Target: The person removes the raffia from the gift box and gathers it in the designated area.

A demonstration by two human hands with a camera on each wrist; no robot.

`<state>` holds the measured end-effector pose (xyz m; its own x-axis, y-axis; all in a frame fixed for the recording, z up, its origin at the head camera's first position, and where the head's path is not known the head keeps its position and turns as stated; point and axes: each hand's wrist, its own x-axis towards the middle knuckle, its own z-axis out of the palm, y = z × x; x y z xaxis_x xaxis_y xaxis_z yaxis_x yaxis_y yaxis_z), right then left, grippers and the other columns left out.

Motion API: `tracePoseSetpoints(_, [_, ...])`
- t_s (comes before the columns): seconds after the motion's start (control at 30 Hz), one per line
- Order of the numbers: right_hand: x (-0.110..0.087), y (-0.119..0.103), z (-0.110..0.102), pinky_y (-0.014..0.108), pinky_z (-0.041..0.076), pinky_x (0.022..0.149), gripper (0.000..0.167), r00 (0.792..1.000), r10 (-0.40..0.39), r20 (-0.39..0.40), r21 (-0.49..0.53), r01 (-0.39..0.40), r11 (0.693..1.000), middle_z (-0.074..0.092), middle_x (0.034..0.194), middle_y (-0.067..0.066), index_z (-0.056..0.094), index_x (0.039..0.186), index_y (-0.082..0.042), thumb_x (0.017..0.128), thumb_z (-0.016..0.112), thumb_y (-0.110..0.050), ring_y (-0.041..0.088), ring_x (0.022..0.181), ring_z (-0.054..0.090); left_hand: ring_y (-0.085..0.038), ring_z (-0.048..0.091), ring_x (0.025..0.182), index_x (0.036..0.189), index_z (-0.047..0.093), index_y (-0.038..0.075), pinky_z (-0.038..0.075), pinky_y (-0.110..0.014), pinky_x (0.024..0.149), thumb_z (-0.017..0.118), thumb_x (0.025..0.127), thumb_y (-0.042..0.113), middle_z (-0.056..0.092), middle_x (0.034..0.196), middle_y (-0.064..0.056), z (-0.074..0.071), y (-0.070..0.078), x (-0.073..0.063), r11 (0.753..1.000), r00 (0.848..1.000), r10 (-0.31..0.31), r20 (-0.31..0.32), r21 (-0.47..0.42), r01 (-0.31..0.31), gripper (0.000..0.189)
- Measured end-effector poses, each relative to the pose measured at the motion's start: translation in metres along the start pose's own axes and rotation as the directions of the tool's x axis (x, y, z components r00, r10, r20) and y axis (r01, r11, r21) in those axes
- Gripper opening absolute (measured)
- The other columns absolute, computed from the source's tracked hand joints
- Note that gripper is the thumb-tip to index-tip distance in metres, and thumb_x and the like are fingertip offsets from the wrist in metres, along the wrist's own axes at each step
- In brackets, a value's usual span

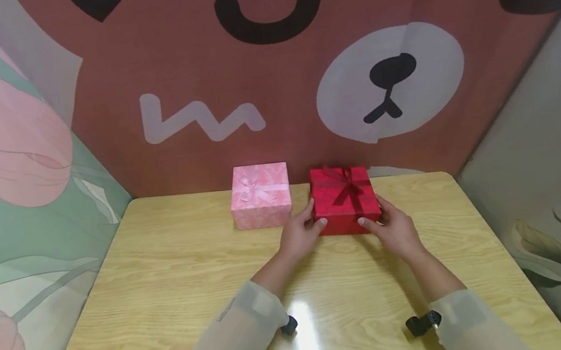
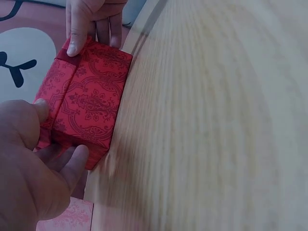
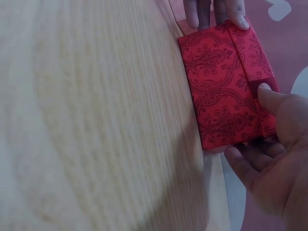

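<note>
Each grip is curled firmly round the red box [image 1: 331,206], the left hand [image 1: 301,235] on its left side and the right hand [image 1: 396,230] on its right. A dark ribbon bow [image 1: 347,183] tops the red box, and just left of it sits a pink box [image 1: 262,197]. The desk [image 1: 193,281] spreads out in front of the red box, and a bear-printed wall covering [image 1: 283,74] rises behind it.

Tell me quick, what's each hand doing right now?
Left hand: holding one side of the red box.
Right hand: holding the other side of the same box.
</note>
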<state>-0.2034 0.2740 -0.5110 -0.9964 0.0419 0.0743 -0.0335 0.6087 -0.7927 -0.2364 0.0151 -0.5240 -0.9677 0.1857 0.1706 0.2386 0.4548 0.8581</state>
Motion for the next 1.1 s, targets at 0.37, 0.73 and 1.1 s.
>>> tracePoseSetpoints(0.37, [-0.02, -0.003, 0.004, 0.051, 0.06, 0.093, 0.094, 1.0, 0.024, -0.005, -0.005, -0.024, 1.0, 0.06, 0.141, 0.025, 0.034, 0.162, -0.007, 0.091, 0.078, -0.051, 0.04, 0.121, 0.066, -0.018, 0.067, 0.119, 0.154, 0.049, 0.02, 0.055, -0.032, 0.101, 0.076, 0.097, 0.029, 0.069, 0.131, -0.008, -0.007, -0.002, -0.021, 0.995, 0.999, -0.009, 0.038, -0.095, 0.013, 0.063])
tracePoseSetpoints(0.73, [-0.038, -0.012, 0.007, 0.049, 0.06, 0.092, 0.094, 0.999, 0.044, -0.001, -0.031, -0.044, 0.999, 0.06, 0.142, 0.024, 0.035, 0.161, -0.006, 0.09, 0.079, -0.049, 0.04, 0.121, 0.066, -0.017, 0.067, 0.119, 0.154, 0.049, 0.023, 0.056, -0.029, 0.099, 0.076, 0.097, 0.028, 0.067, 0.135, -0.007, -0.014, 0.001, -0.041, 0.99, 0.999, -0.035, 0.037, -0.133, 0.04, 0.063])
tracePoseSetpoints(1.1, [-0.053, -0.017, 0.011, 0.052, 0.059, 0.095, 0.092, 0.998, 0.055, 0.006, -0.025, -0.055, 0.998, 0.059, 0.144, 0.023, 0.038, 0.16, -0.009, 0.089, 0.08, -0.052, 0.041, 0.124, 0.064, -0.015, 0.068, 0.118, 0.153, 0.05, 0.024, 0.057, -0.022, 0.092, 0.078, 0.095, 0.027, 0.064, 0.14, -0.006, -0.023, -0.003, -0.058, 0.982, 0.996, -0.054, 0.073, -0.176, 0.066, 0.064])
